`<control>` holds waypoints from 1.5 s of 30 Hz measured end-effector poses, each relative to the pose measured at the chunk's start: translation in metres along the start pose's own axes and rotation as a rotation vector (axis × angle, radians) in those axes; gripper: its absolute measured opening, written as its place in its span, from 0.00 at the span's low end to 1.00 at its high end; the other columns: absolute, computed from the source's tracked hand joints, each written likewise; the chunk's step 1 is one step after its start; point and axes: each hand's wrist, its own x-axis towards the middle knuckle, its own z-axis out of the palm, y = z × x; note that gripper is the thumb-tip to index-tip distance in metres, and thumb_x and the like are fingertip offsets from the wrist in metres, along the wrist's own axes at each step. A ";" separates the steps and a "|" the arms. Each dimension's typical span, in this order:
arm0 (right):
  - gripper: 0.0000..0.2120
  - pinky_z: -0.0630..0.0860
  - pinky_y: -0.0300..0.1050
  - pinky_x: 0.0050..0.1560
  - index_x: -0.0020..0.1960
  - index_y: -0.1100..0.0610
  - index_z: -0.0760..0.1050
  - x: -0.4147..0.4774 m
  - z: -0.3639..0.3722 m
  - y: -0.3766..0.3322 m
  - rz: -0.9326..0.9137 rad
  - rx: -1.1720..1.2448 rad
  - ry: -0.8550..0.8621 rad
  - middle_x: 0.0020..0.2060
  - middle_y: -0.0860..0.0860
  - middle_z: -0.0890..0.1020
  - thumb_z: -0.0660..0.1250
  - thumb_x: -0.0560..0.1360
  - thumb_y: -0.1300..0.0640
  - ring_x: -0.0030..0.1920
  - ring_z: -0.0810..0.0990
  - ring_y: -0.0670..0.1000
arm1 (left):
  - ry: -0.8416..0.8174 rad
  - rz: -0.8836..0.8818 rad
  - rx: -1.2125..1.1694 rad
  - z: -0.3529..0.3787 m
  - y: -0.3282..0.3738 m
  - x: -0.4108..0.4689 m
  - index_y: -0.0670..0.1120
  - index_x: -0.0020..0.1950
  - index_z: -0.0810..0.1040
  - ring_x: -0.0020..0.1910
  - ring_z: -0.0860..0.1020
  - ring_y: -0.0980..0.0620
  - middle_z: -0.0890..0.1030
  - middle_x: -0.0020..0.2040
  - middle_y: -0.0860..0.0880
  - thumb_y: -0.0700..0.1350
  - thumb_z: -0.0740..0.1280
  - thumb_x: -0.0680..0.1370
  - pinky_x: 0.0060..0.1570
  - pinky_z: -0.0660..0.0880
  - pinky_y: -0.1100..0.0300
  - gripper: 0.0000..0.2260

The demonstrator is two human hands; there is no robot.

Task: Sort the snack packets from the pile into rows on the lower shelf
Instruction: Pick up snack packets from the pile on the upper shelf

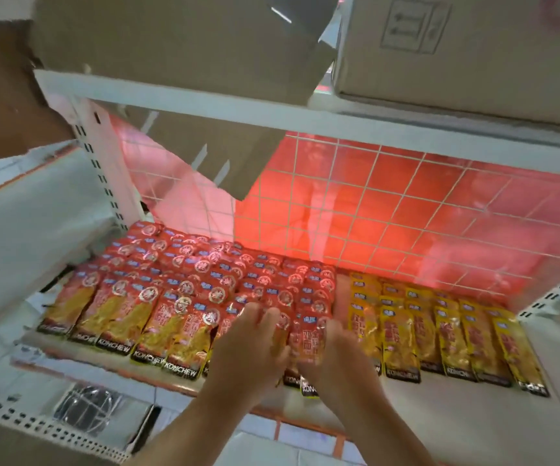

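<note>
White lower shelf (440,415) carries overlapping rows of red packets (157,297) on the left and yellow packets (440,331) on the right, kept apart by kind. My left hand (248,348) presses flat, fingers straight, to level the red front row; my right hand (334,361) meets the end packet (305,341), gripping or just nudging I cannot tell.
</note>
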 end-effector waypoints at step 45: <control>0.36 0.83 0.49 0.50 0.69 0.58 0.63 -0.016 0.026 -0.005 0.034 -0.093 0.055 0.76 0.46 0.64 0.80 0.71 0.49 0.53 0.83 0.54 | 0.073 0.392 -0.111 0.010 -0.044 -0.009 0.51 0.60 0.80 0.51 0.77 0.52 0.79 0.54 0.53 0.58 0.66 0.80 0.50 0.76 0.52 0.14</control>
